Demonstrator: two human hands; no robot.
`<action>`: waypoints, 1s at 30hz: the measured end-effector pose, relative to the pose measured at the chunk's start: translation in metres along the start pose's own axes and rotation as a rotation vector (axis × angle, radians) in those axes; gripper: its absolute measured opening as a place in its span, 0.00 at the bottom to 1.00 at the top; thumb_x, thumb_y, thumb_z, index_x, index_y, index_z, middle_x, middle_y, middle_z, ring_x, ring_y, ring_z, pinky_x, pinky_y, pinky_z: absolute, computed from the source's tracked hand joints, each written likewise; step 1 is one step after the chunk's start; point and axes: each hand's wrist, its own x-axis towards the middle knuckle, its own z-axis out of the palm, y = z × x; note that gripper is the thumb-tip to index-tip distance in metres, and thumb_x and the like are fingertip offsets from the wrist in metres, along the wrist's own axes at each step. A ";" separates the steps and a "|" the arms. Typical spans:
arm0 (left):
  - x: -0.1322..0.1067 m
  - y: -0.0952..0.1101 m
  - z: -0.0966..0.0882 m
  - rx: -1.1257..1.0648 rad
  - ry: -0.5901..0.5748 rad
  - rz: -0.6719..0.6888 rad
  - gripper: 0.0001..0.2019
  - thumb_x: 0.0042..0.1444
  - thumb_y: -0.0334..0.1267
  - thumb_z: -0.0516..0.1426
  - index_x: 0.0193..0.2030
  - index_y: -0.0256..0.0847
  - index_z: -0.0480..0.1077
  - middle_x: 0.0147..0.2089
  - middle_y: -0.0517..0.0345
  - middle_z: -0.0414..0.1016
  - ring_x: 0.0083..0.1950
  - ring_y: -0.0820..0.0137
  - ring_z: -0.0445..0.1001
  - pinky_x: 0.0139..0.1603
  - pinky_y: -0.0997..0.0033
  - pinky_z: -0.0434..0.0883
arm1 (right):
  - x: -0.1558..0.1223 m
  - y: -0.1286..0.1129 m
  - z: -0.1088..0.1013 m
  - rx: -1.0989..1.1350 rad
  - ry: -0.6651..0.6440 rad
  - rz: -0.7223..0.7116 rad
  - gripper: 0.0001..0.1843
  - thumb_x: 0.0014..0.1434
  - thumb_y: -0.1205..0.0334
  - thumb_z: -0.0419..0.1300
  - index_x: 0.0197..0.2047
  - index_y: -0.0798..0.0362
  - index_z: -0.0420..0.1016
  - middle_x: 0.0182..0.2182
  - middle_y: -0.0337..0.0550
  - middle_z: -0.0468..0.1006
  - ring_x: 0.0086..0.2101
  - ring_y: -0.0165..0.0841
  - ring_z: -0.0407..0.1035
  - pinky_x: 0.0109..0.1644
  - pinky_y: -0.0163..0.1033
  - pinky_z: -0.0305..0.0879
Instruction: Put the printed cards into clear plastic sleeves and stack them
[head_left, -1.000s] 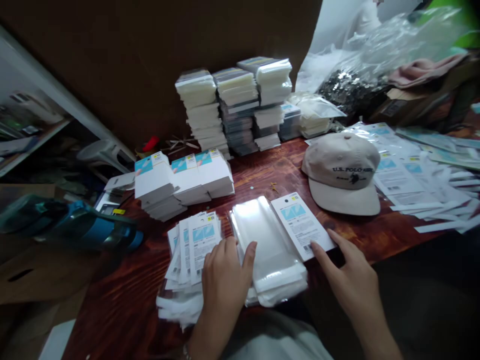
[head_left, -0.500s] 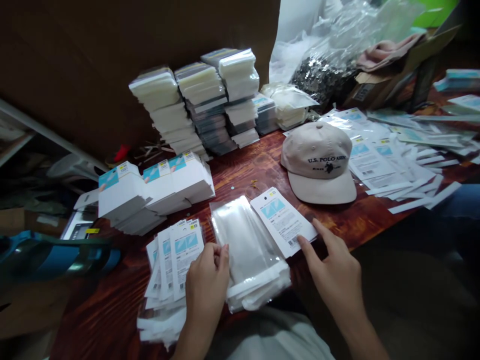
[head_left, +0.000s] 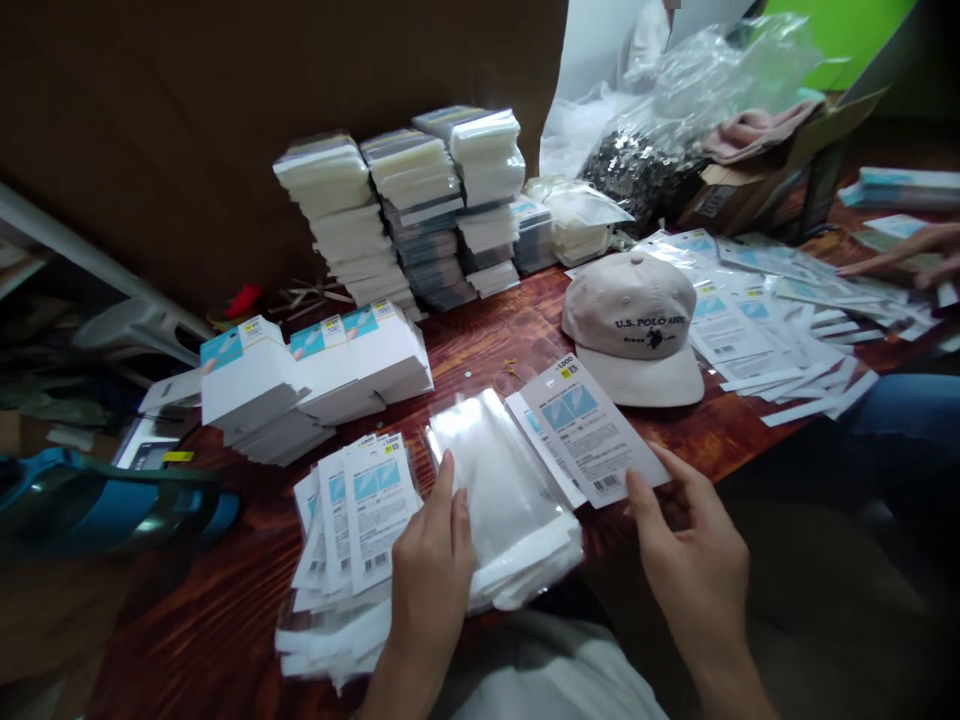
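Observation:
My right hand (head_left: 694,555) pinches the near edge of a white printed card (head_left: 592,432) with a blue panel and lifts it off the small card pile (head_left: 541,450) beneath. My left hand (head_left: 433,570) rests with fingers extended on the left edge of a stack of clear plastic sleeves (head_left: 510,510) at the table's front. To its left lies a fanned pile of sleeved cards (head_left: 352,530).
Tall stacks of packets (head_left: 409,205) stand at the back, boxed card bundles (head_left: 315,375) at the left, a beige cap (head_left: 637,325) at the right. Loose sleeves and strips (head_left: 780,320) spread far right, where another person's hand (head_left: 904,258) reaches. A blue object (head_left: 112,505) lies left.
My right hand has taken hold of the top card and lifted it off the pile. My left hand has slid onto the clear sleeve stack. Another person's hand has come into view at right.

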 end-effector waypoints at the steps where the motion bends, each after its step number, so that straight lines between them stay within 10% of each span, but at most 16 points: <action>1: -0.001 0.001 0.001 0.001 0.013 0.010 0.19 0.64 0.35 0.50 0.61 0.36 0.66 0.35 0.55 0.82 0.29 0.69 0.78 0.33 0.71 0.71 | -0.001 -0.002 -0.001 0.055 -0.021 0.044 0.23 0.56 0.48 0.63 0.53 0.47 0.74 0.34 0.42 0.79 0.28 0.35 0.71 0.32 0.38 0.68; 7: 0.000 0.006 -0.004 -0.100 0.186 -0.008 0.09 0.61 0.34 0.53 0.41 0.35 0.73 0.49 0.40 0.74 0.54 0.57 0.71 0.56 0.58 0.67 | -0.002 -0.006 -0.015 0.348 -0.226 0.273 0.24 0.54 0.49 0.65 0.51 0.51 0.74 0.24 0.37 0.73 0.24 0.32 0.66 0.27 0.36 0.65; 15: -0.002 0.017 -0.019 -1.030 0.117 -0.602 0.10 0.63 0.48 0.52 0.43 0.45 0.59 0.45 0.50 0.79 0.42 0.63 0.80 0.42 0.61 0.74 | -0.012 -0.006 -0.030 0.477 -0.665 0.578 0.18 0.47 0.50 0.69 0.36 0.55 0.79 0.21 0.42 0.78 0.18 0.29 0.66 0.20 0.30 0.57; 21: -0.007 0.021 -0.031 -1.477 0.067 -0.869 0.13 0.60 0.48 0.57 0.46 0.45 0.63 0.50 0.50 0.79 0.50 0.63 0.78 0.44 0.67 0.74 | -0.022 -0.018 -0.011 0.462 -0.575 0.472 0.19 0.48 0.49 0.69 0.38 0.54 0.78 0.20 0.39 0.76 0.20 0.30 0.67 0.20 0.31 0.59; 30: -0.015 0.017 -0.046 -1.560 0.128 -0.913 0.19 0.56 0.45 0.61 0.53 0.45 0.66 0.54 0.47 0.78 0.55 0.62 0.75 0.42 0.72 0.74 | -0.044 -0.028 0.005 0.450 -0.397 0.329 0.21 0.50 0.47 0.67 0.43 0.52 0.77 0.26 0.41 0.77 0.24 0.34 0.68 0.23 0.34 0.63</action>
